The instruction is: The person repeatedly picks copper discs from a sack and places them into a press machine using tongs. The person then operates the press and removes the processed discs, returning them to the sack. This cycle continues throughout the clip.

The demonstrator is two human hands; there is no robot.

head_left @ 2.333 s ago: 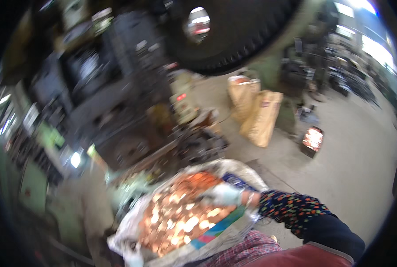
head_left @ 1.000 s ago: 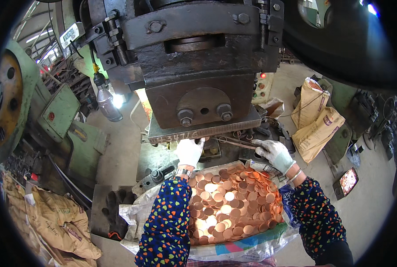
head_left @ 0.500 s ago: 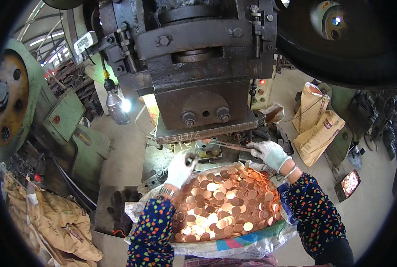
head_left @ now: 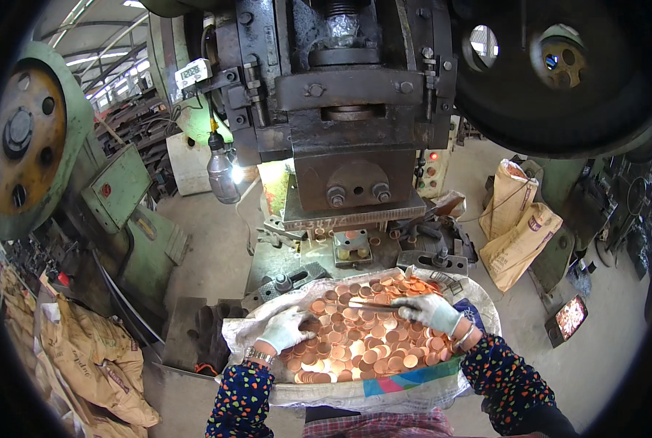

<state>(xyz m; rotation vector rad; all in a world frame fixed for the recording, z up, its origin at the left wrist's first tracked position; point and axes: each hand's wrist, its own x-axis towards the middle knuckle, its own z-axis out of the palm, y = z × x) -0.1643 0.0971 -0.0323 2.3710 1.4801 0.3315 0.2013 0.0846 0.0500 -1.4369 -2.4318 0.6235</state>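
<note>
A heap of round copper discs (head_left: 370,354) fills a white woven sack (head_left: 406,398) spread open in front of me. My right hand (head_left: 432,314), in a white glove, grips a pair of long metal tweezers (head_left: 373,306), whose tips point left just over the discs. At the left side of the heap is my gloved left hand (head_left: 286,328), its fingers curled down against the discs; what they hold, if anything, is hidden. Beyond the sack, under the raised ram of a press (head_left: 355,175), stands a small die block (head_left: 352,248) with a copper-coloured top.
Clamps and bolts (head_left: 286,281) sit on the press bed. A lit lamp hangs beside a dark bottle (head_left: 223,175) at the left. Paper sacks stand at the right (head_left: 519,237) and lie at the left (head_left: 92,358). A phone-like screen (head_left: 570,314) is at the right.
Both hands have drawn back from the die toward me. The tweezers have moved from the die to above the discs, and my left hand has come down to the heap. The view has shifted.
</note>
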